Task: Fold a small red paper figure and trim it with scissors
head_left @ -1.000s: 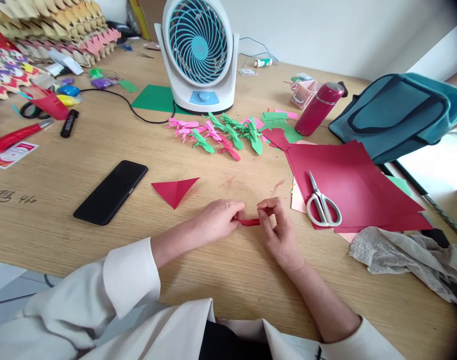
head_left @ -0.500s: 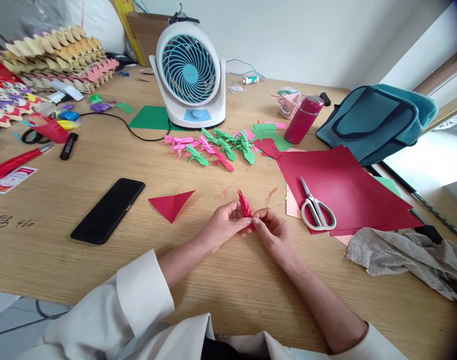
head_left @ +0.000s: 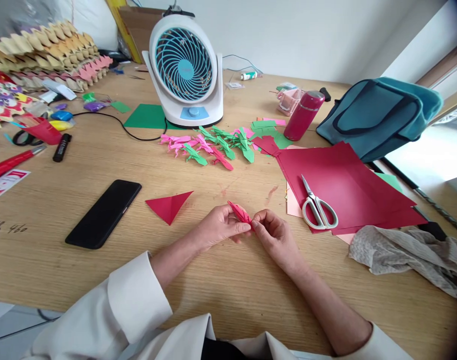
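Observation:
A small red folded paper figure [head_left: 240,212] is held just above the table between my two hands. My left hand [head_left: 223,225] grips its body, thumb on the near side. At its right end my right hand [head_left: 275,235] pinches the paper between thumb and fingertips. The fingers hide part of the figure. To the left of my left hand lies a red paper triangle [head_left: 170,206]. Beyond the hands, several finished folded paper figures [head_left: 223,145] in green, pink and red are heaped together.
White-handled scissors [head_left: 318,210] rest on red paper sheets [head_left: 348,185] at right. A grey cloth [head_left: 397,252] lies near them. A black phone [head_left: 104,214] is at left. Behind stand a fan [head_left: 185,75], a red flask [head_left: 304,115] and a teal bag [head_left: 378,117].
The red figure has tilted: its pointed end, upright before, now leans to the left. Both hands keep hold of it. The view has shifted slightly.

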The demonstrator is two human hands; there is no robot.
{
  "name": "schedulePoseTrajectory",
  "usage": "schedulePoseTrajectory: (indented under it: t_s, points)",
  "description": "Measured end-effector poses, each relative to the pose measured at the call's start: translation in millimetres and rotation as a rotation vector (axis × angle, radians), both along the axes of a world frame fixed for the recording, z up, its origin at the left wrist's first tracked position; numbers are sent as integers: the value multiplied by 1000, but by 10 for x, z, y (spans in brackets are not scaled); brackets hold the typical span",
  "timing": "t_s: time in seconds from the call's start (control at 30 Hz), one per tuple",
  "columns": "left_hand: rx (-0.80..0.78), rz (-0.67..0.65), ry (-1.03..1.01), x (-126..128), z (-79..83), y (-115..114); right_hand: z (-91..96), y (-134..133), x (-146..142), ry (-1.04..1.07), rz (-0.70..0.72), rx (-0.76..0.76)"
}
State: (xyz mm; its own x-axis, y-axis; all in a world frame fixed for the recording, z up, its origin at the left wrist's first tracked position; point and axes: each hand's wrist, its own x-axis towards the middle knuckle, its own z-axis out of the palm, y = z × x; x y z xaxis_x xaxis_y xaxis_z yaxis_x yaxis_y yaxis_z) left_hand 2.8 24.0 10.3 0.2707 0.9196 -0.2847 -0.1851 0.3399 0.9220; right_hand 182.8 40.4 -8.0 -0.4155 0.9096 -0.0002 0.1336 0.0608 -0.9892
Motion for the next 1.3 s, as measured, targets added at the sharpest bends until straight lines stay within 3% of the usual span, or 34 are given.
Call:
schedulePoseTrajectory:
  t_s: [0.3, 0.47, 0.77, 0.9, 1.1, 1.3]
  points:
    - [188, 138, 177, -47, -105, 21, 43, -11, -24, -59, 0, 18]
    - [219, 74, 224, -1, -141, 8, 56, -4, -30, -67, 17, -4]
    - [224, -3, 263, -9, -162, 22, 86, -8, -33, -156, 54, 125]
    - [237, 58, 213, -7, -170, 12, 83, -4, -44, -130, 42, 95]
    - [278, 108, 293, -3, -129, 4, 59, 11, -42, -154, 33, 138]
    - [237, 257, 313, -34, -93, 36, -19, 22, -10, -78, 42, 94]
